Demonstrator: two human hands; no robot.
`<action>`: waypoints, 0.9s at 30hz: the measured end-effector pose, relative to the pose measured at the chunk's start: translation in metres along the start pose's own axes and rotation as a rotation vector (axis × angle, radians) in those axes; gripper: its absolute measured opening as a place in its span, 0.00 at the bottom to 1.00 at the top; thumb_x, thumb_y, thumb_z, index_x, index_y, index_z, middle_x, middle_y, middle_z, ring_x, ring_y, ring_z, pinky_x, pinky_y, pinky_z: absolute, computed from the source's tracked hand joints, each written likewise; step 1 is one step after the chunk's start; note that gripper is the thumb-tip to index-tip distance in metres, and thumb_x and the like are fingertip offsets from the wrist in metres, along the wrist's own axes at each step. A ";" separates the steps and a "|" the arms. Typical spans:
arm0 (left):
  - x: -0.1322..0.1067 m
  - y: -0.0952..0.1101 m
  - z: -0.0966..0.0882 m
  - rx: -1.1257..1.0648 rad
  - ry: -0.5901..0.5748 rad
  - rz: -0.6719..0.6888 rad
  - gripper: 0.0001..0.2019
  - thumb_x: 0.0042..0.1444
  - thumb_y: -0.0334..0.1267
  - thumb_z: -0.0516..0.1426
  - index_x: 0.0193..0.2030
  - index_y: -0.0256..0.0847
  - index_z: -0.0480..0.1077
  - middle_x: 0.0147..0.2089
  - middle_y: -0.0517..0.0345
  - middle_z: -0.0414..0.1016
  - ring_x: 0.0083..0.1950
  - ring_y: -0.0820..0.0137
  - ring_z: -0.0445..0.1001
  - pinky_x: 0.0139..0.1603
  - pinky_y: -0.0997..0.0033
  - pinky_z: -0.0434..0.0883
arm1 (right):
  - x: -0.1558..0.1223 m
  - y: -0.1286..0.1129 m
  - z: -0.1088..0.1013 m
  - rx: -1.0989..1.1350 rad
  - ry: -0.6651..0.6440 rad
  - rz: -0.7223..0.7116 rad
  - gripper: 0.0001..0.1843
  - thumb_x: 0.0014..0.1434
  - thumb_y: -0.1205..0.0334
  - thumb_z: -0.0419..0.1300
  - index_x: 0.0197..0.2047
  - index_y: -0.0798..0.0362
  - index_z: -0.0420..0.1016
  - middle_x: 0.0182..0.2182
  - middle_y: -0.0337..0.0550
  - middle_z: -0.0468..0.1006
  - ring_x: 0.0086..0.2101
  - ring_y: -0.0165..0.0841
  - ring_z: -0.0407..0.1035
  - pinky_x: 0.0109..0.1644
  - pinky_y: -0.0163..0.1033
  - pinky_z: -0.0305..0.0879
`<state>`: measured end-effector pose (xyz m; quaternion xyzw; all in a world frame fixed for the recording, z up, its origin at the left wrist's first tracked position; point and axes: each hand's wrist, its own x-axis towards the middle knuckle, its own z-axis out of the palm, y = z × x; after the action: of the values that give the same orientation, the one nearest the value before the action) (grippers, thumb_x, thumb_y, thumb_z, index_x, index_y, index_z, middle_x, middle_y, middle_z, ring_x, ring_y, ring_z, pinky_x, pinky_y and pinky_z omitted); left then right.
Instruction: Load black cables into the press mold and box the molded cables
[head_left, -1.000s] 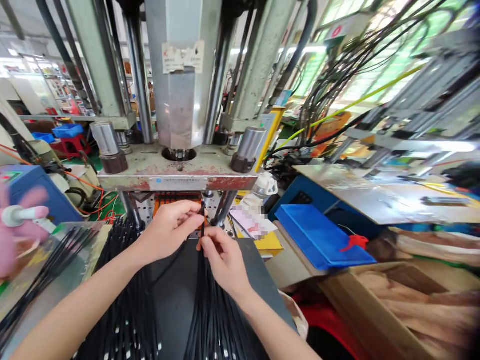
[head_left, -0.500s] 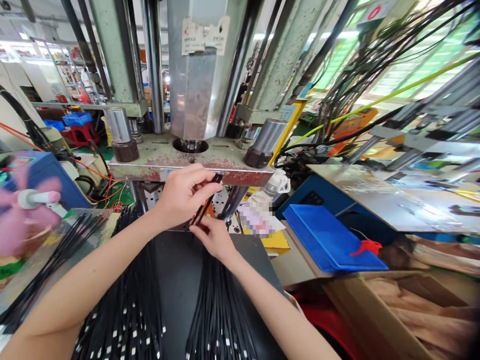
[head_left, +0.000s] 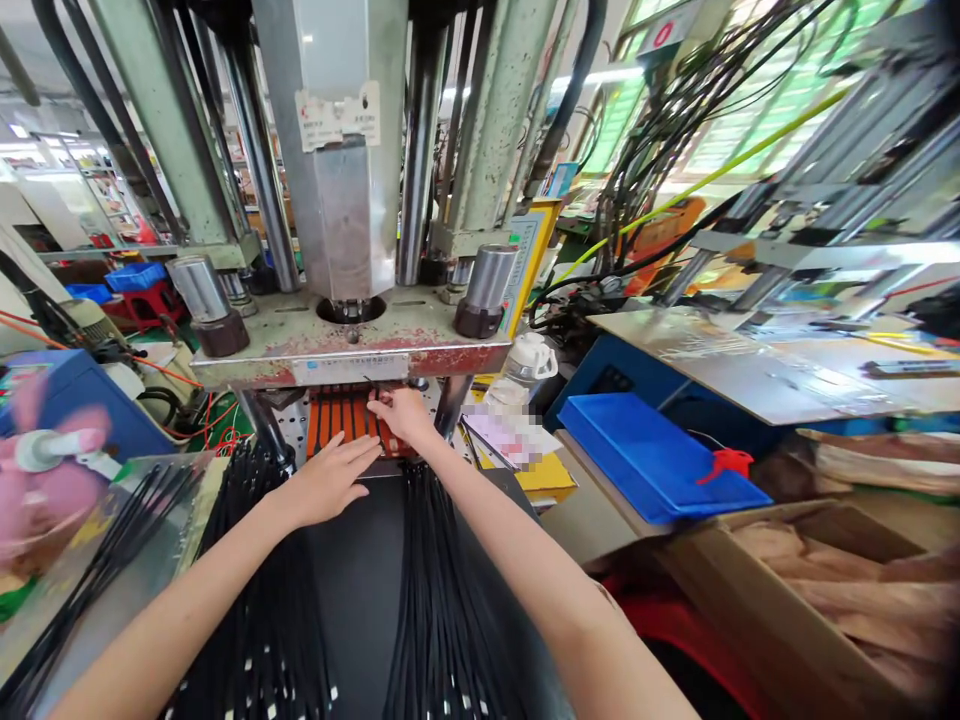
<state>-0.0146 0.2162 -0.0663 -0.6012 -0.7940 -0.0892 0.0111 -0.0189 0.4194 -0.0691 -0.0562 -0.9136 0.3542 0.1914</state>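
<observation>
An orange fixture (head_left: 321, 428) with black strips lying across it sits under the press plate. My left hand (head_left: 330, 482) is held flat at the fixture's front edge, fingers stretched out and nothing in them. Over the right part of the fixture, my right hand (head_left: 405, 412) is closed in a pinch on a thin black cable, most of it hidden by the fingers. Bundles of black cables with pale metal ends hang over the dark table, one bundle (head_left: 255, 600) on the left and another (head_left: 433, 590) on the right.
Above my hands stands the press plate (head_left: 480, 362) with its metal columns. A pink fan (head_left: 52, 450) and more black cables (head_left: 112, 560) are at left. To the right are a clear jug (head_left: 529, 365), a blue tray (head_left: 645, 460) and a cardboard box (head_left: 720, 590).
Both hands have moved down to the orange fixture. My left hand has let go of the black cables it held and is now flat. The camera view has shifted.
</observation>
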 end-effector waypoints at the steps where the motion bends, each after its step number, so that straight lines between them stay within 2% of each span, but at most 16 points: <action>1: -0.001 0.000 -0.001 0.026 -0.034 0.003 0.27 0.63 0.40 0.51 0.68 0.43 0.52 0.70 0.47 0.55 0.71 0.63 0.53 0.70 0.47 0.46 | 0.000 0.001 -0.001 -0.007 -0.021 -0.005 0.04 0.57 0.65 0.62 0.32 0.52 0.79 0.27 0.38 0.80 0.30 0.31 0.73 0.36 0.32 0.62; 3: 0.002 -0.001 -0.007 0.058 -0.076 -0.014 0.27 0.64 0.47 0.49 0.68 0.44 0.52 0.70 0.48 0.54 0.71 0.63 0.53 0.71 0.46 0.41 | 0.002 0.002 -0.002 -0.055 -0.051 -0.001 0.07 0.55 0.67 0.63 0.38 0.49 0.80 0.31 0.38 0.81 0.34 0.32 0.74 0.40 0.33 0.63; 5: 0.013 -0.004 -0.013 0.074 -0.090 -0.061 0.28 0.65 0.51 0.44 0.69 0.44 0.52 0.71 0.49 0.54 0.71 0.63 0.54 0.71 0.44 0.37 | 0.004 0.002 -0.003 -0.123 -0.053 0.019 0.10 0.56 0.66 0.63 0.42 0.50 0.80 0.35 0.42 0.82 0.39 0.35 0.74 0.45 0.35 0.63; 7: 0.029 -0.011 -0.016 0.081 -0.101 -0.124 0.28 0.66 0.52 0.40 0.69 0.43 0.52 0.71 0.49 0.52 0.71 0.63 0.52 0.70 0.42 0.33 | 0.002 0.001 -0.004 -0.189 -0.002 0.043 0.11 0.58 0.65 0.60 0.45 0.52 0.79 0.41 0.49 0.81 0.44 0.38 0.72 0.50 0.39 0.62; 9: 0.048 -0.022 -0.017 0.072 -0.126 -0.198 0.29 0.67 0.52 0.36 0.70 0.43 0.51 0.72 0.50 0.51 0.71 0.63 0.51 0.70 0.41 0.32 | -0.005 0.000 -0.005 -0.247 0.037 0.051 0.12 0.60 0.64 0.57 0.45 0.53 0.78 0.43 0.51 0.79 0.46 0.40 0.71 0.51 0.42 0.60; 11: 0.067 -0.034 -0.016 0.044 -0.157 -0.291 0.29 0.67 0.52 0.34 0.70 0.45 0.51 0.72 0.54 0.49 0.72 0.63 0.50 0.70 0.42 0.34 | -0.016 0.000 -0.008 -0.273 -0.002 0.047 0.09 0.59 0.62 0.58 0.40 0.52 0.79 0.38 0.48 0.80 0.42 0.38 0.72 0.47 0.40 0.62; 14: 0.093 -0.050 -0.014 0.004 -0.166 -0.435 0.28 0.66 0.52 0.34 0.69 0.48 0.53 0.72 0.57 0.49 0.72 0.61 0.51 0.70 0.48 0.43 | -0.026 -0.001 -0.013 -0.231 -0.119 0.073 0.06 0.52 0.58 0.65 0.33 0.50 0.78 0.31 0.41 0.78 0.36 0.35 0.72 0.40 0.37 0.62; 17: 0.113 -0.056 -0.013 -0.015 -0.143 -0.505 0.29 0.66 0.50 0.35 0.68 0.42 0.55 0.71 0.51 0.53 0.70 0.59 0.55 0.69 0.52 0.50 | -0.021 -0.003 -0.013 -0.212 -0.131 0.152 0.07 0.49 0.57 0.67 0.30 0.50 0.76 0.29 0.39 0.78 0.34 0.35 0.72 0.38 0.37 0.61; 19: 0.117 -0.055 -0.014 -0.028 -0.144 -0.507 0.31 0.65 0.52 0.35 0.68 0.40 0.55 0.70 0.48 0.54 0.69 0.58 0.56 0.68 0.52 0.51 | -0.018 -0.003 -0.012 -0.213 -0.116 0.166 0.08 0.49 0.57 0.67 0.31 0.50 0.76 0.30 0.40 0.78 0.34 0.36 0.72 0.39 0.38 0.62; 22: 0.097 -0.051 -0.019 -0.052 -0.159 -0.462 0.32 0.65 0.55 0.34 0.70 0.42 0.52 0.72 0.51 0.52 0.71 0.60 0.53 0.69 0.53 0.50 | -0.033 0.006 -0.016 -0.182 -0.023 0.054 0.08 0.54 0.58 0.63 0.35 0.52 0.75 0.33 0.44 0.78 0.36 0.36 0.72 0.42 0.38 0.64; 25: 0.041 -0.043 -0.023 -0.062 -0.050 -0.304 0.30 0.67 0.51 0.34 0.70 0.39 0.50 0.72 0.52 0.52 0.71 0.66 0.51 0.70 0.60 0.50 | -0.076 0.027 -0.027 -0.193 0.062 -0.008 0.12 0.61 0.56 0.54 0.39 0.54 0.74 0.35 0.48 0.78 0.36 0.37 0.73 0.41 0.39 0.64; 27: -0.002 -0.033 -0.023 -0.011 0.055 -0.290 0.26 0.68 0.46 0.36 0.65 0.36 0.58 0.67 0.49 0.60 0.68 0.68 0.57 0.68 0.66 0.54 | -0.108 0.042 -0.035 -0.391 -0.026 0.080 0.16 0.63 0.52 0.50 0.38 0.54 0.74 0.32 0.51 0.79 0.33 0.40 0.74 0.38 0.41 0.64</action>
<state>-0.0478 0.2022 -0.0481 -0.4777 -0.8714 -0.1105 0.0166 0.0933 0.4470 -0.1068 -0.1241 -0.9644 0.1781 0.1510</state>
